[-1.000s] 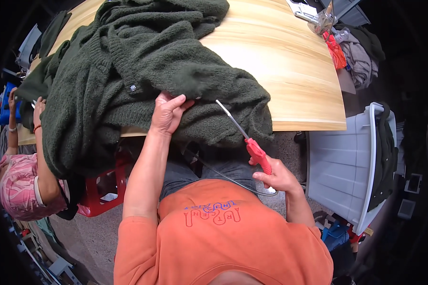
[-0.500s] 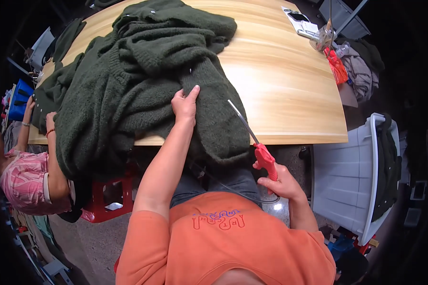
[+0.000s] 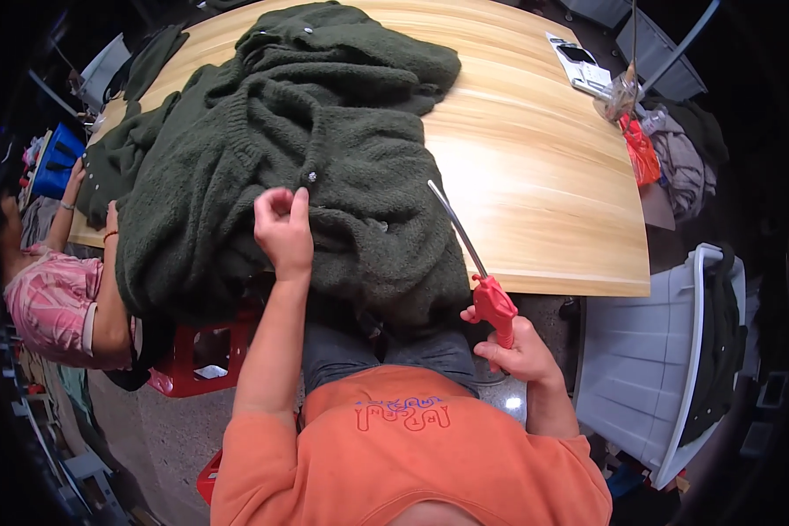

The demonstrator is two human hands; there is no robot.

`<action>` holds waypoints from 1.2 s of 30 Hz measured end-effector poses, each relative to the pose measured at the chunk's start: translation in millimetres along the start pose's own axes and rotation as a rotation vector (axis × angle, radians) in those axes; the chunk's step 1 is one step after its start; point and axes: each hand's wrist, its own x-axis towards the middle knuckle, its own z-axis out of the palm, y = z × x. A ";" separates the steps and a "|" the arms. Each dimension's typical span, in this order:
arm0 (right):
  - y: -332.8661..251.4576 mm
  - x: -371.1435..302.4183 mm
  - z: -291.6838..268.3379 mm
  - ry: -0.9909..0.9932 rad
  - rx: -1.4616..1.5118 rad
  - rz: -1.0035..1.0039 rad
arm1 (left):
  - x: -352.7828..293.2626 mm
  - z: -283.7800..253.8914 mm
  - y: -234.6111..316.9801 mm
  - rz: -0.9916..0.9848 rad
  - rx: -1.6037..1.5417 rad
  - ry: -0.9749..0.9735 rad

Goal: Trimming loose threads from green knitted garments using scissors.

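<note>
Head view: the dark green, coarse-knit woollen cardigan [image 3: 324,167] lies heaped over the left half of the pale, glossy, wood-grain table [image 3: 543,175], its lower folds spilling over the near edge toward my lap. The right half of the tabletop is bare up to its curved rim; only a flat white rectangular packet [image 3: 579,66] and a clear crinkled plastic bag [image 3: 621,92] sit at the far right corner.

My left hand [image 3: 282,230] rests on the knit near the table's front edge, thumb and forefinger pinched narrow on the fabric just below a small pale round button [image 3: 312,177].

My right hand [image 3: 522,355] is off the table, below its near edge, fist closed around the red plastic grip of an air blow gun [image 3: 491,302]. Its thin metal nozzle slants up-left, the tip over the cardigan's right margin.

A grey slatted plastic chair [image 3: 640,368] stands close on my right. Another person in a pink patterned top [image 3: 48,302] sits at the left, arms on the same heap.
</note>
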 end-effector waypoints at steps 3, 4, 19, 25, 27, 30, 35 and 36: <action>4.2 -0.6 -2.1 -0.013 -0.014 -0.001 | 49.8 0.3 4.7 0.187 0.653 0.023; 6.7 -2.6 -4.4 -0.002 -0.029 -0.019 | 62.8 4.6 7.1 0.198 0.654 0.044; 12.6 2.0 -9.3 0.114 0.114 0.003 | 71.9 21.5 13.9 0.410 0.530 -0.212; 10.1 4.5 -2.0 0.118 0.144 -0.032 | 31.4 28.2 -14.4 0.162 0.860 -0.435; 12.4 1.9 -6.6 0.123 0.146 -0.030 | 53.0 15.7 -33.7 0.109 0.833 -0.353; 25.1 -2.7 -16.9 0.168 0.202 -0.047 | 128.4 -12.2 0.0 0.411 0.536 -0.026; 35.5 -7.5 -27.4 0.133 0.238 -0.114 | 334.2 -132.8 125.6 0.839 0.792 0.528; 38.6 -7.6 -28.6 0.138 0.243 -0.124 | 347.2 -123.8 171.2 0.922 0.753 0.507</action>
